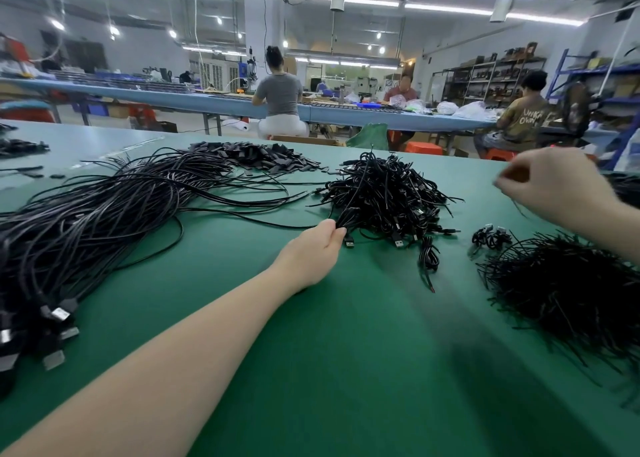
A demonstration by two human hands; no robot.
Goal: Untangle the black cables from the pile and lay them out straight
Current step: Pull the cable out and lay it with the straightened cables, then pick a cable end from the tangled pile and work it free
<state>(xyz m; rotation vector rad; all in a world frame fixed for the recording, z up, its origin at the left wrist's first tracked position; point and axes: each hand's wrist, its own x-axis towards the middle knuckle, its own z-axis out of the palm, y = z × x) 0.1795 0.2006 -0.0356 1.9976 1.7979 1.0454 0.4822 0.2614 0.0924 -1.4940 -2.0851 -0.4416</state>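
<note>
A tangled pile of short black USB cables (384,193) sits in the middle of the green table (346,352). My left hand (315,252) reaches to the pile's near left edge and pinches one folded cable, whose USB plug (349,242) hangs just below the fingers. My right hand (550,183) is raised to the right of the pile, blurred, with fingertips pinched together; I cannot make out anything in them. A big bundle of long, straightened black cables (104,221) lies on the left, its plugs (59,318) at the near end.
A heap of thin black ties (568,290) lies at the right, with two small coiled cables (491,238) beside it. Small black sleeves (263,157) are heaped at the table's far side. Several people sit at a blue bench (221,105) behind.
</note>
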